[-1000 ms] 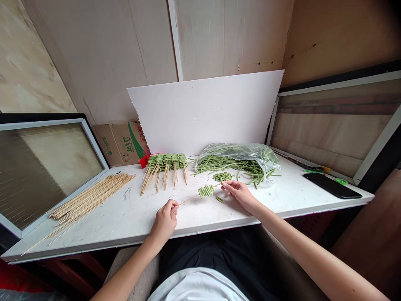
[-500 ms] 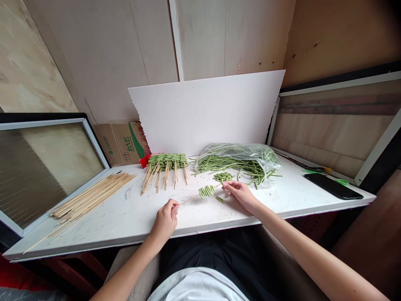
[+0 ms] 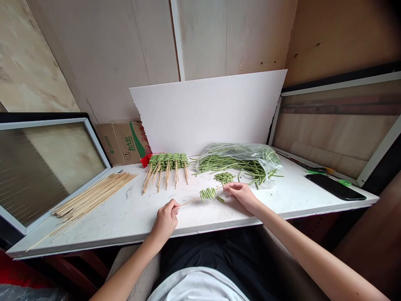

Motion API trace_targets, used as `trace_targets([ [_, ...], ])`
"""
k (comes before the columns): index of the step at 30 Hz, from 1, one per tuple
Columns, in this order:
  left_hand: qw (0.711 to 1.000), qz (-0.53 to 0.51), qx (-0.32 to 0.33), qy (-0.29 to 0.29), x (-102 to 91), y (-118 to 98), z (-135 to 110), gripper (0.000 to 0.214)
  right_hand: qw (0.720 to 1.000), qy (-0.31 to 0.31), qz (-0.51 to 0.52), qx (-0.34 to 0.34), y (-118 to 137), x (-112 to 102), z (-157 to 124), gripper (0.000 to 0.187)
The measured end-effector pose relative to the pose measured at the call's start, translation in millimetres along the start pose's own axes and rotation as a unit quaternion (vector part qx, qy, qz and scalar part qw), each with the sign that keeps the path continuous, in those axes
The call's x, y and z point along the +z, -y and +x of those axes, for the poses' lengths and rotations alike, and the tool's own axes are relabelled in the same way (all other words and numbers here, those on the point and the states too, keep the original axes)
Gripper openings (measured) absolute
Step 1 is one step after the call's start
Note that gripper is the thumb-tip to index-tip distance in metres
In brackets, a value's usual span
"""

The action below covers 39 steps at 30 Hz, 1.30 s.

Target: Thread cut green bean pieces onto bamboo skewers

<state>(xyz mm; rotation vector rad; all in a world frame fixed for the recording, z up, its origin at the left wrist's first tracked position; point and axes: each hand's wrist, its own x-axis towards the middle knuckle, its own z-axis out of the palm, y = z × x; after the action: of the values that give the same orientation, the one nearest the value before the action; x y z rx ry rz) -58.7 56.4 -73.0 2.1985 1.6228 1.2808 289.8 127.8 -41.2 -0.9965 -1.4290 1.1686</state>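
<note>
My left hand (image 3: 166,219) pinches the near end of a bamboo skewer (image 3: 191,200) that carries several short green bean pieces (image 3: 207,193) near its far end. At the skewer's tip my right hand (image 3: 242,194) is closed in a pinch; what its fingertips hold is too small to make out. One loose bean piece (image 3: 220,200) lies on the white table (image 3: 131,217) just under the skewer. A small heap of cut bean pieces (image 3: 224,177) sits just beyond my right hand.
Finished bean skewers (image 3: 166,165) lie in a row at the back. Bare skewers (image 3: 90,196) are piled at the left. A plastic bag of long beans (image 3: 241,161) sits right of centre, a black phone (image 3: 335,186) farther right. A white board (image 3: 206,110) leans behind.
Both hands and the skewer have barely moved; only the view has drifted slightly.
</note>
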Motion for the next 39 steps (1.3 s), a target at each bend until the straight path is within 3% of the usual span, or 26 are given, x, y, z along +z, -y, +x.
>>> trace_targets([
  [13,1.0,-0.013,-0.012,-0.009,3.3,2,0,0.016,1.0,-0.006,-0.001,-0.004,-1,1,2,0.044],
  [24,1.0,-0.017,-0.007,-0.009,1.7,1,0,0.016,0.999,0.03,-0.006,-0.021,0,35,-8,0.045],
  [39,0.999,-0.023,-0.026,-0.018,1.7,0,0,0.013,0.999,0.013,0.024,-0.018,-3,26,-5,0.035],
])
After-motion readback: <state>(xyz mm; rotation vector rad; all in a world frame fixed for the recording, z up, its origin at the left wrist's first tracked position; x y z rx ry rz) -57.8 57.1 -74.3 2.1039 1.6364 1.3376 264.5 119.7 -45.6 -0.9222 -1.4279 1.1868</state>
